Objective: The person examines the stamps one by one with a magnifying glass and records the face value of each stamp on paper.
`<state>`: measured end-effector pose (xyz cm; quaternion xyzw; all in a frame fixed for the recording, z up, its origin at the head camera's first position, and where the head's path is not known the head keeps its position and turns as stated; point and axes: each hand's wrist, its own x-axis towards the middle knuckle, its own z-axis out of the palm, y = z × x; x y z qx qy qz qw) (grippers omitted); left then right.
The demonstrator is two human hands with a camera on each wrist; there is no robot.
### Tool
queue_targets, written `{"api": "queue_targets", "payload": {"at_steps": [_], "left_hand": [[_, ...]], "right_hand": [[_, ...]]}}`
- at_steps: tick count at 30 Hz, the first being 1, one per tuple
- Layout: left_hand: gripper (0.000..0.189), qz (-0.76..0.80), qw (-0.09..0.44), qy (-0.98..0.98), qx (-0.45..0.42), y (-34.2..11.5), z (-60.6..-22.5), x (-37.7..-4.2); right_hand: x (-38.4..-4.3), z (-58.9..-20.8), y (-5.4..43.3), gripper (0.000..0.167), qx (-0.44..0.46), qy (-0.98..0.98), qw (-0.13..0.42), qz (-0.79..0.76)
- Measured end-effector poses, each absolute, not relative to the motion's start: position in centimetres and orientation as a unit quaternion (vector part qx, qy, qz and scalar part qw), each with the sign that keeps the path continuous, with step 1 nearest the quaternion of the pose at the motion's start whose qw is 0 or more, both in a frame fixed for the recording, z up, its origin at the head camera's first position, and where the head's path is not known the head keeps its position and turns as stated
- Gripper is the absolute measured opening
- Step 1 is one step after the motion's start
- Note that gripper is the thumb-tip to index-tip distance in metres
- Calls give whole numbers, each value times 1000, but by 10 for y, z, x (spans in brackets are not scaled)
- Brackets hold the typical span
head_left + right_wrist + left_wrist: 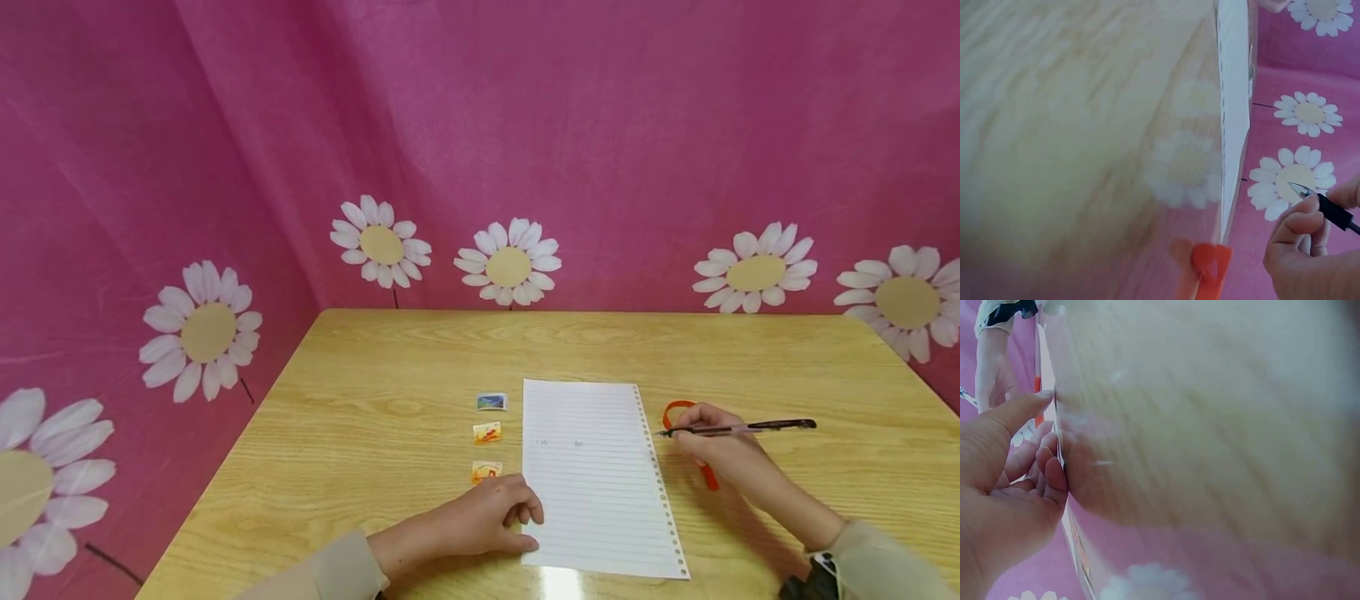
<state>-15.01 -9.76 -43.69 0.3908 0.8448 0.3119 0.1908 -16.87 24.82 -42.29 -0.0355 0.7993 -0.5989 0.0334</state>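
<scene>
My right hand (723, 450) holds a dark-capped gel pen (780, 425) between thumb and fingers. In the head view the pen's tip points left, right by the punched edge of a lined loose-leaf sheet (592, 500). The right wrist view shows the bare metal tip and black grip of the pen (1333, 211). Two small pencil-grey marks stand on the sheet's upper half. My left hand (491, 517) rests at the sheet's left edge, fingers loosely bent and thumb (1019, 411) stretched out onto the paper. Partly hidden behind my right hand lies an orange-red curved strip (678, 405).
In a column left of the sheet lie a blue stamp (492, 402), a yellow-and-red stamp (487, 432) and another yellow stamp (486, 471) close by my left hand. A pink cloth (600, 125) with white daisies hangs around the wooden table (360, 433).
</scene>
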Motion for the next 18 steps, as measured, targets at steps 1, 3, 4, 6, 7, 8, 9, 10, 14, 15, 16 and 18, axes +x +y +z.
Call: {"api": "queue_targets", "payload": {"at_steps": [1,3,4,6,7,8,9,10,14,15,16,18], "left_hand": [[16,312,191,845,390,-98,-437,-150],[16,313,193,846,388,-98,-436,-150],[16,312,192,846,387,-98,-436,-150],[17,311,194,847,384,-98,-435,-150],[17,311,195,848,383,-97,-435,-150],[17,311,195,848,382,-97,-435,-150],[17,310,194,849,382,-97,-435,-150],[17,311,194,848,382,-97,-435,-150],[16,308,187,848,387,-98,-436,-150],[16,306,183,849,390,-98,-437,-150],[16,302,180,850,392,-98,-437,-150],[16,305,184,849,390,-97,-437,-150]], "right_hand": [[-169,-423,246,10,-36,798,38,-600],[-169,-423,243,5,-35,803,44,-593],[-169,-423,241,3,-33,807,46,-588],[-170,-423,237,5,-27,815,51,-577],[-171,-423,234,7,-24,818,52,-572],[-172,-423,232,8,-23,822,51,-567],[-172,-424,230,11,-22,824,51,-564],[-173,-424,228,11,-22,824,52,-563],[-176,-425,219,15,-21,834,58,-549],[-177,-425,216,16,-20,835,60,-546],[-178,-425,214,15,-20,839,61,-541],[-179,-426,210,14,-21,846,62,-530]]}}
